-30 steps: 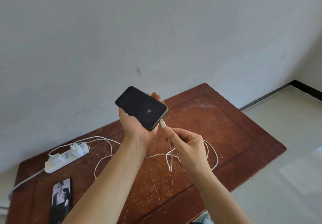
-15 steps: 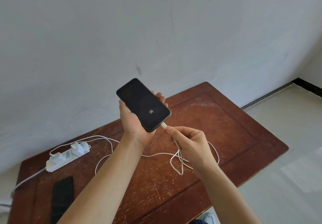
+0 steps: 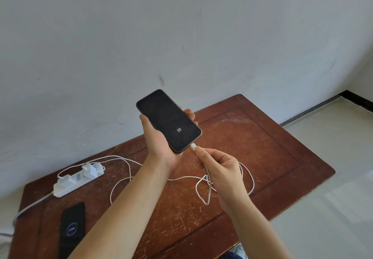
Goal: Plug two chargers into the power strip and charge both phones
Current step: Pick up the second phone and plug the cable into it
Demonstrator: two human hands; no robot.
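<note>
Holding a dark phone (image 3: pixel 168 120) raised above the table (image 3: pixel 262 147), the left hand (image 3: pixel 159 145) clamps its edges while the right hand (image 3: pixel 220 168) pinches the white cable plug (image 3: pixel 193 146), now seated in its port. Below the left forearm, a second phone (image 3: pixel 72 226) newly shows a charging ring; both chargers (image 3: pixel 90 171) sit in the power strip (image 3: pixel 77 179)
</note>
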